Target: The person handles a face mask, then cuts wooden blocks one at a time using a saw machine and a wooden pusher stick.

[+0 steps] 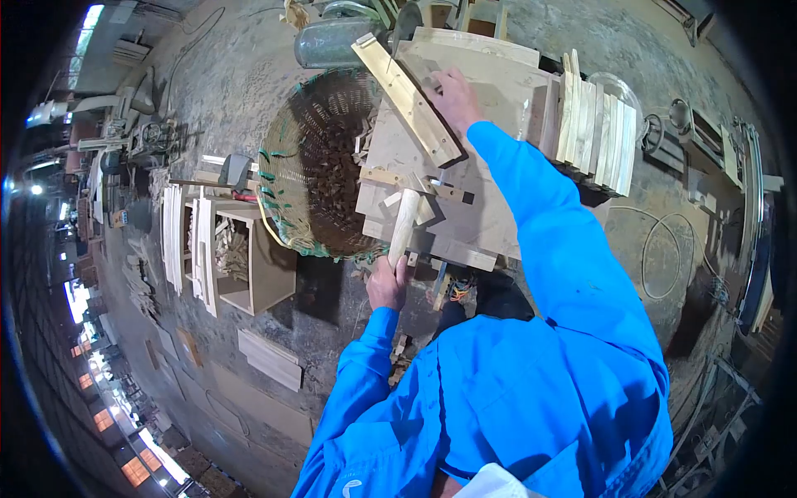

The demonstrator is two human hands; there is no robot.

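My left hand (387,284) is closed round the lower end of a pale wooden piece (404,222). The piece's upper end lies on the worktable (496,178), beside a small metal fitting and wooden strips. Farther up, my right hand (456,100) is over the worktable, right of a long wooden bar (407,101) set at a slant. Its fingers are bent together near the bar's edge, round something small and dark that I cannot make out. Part of a round blade (406,25) shows beyond the bar's upper end.
Left of the worktable stands a wicker basket (286,178) of small dark wood pieces. Pale boards (594,133) are stacked at the table's right. A wooden cabinet (270,270) holding offcuts stands at the left, and boards (270,359) lie on the floor. A hose (647,266) loops at the right.
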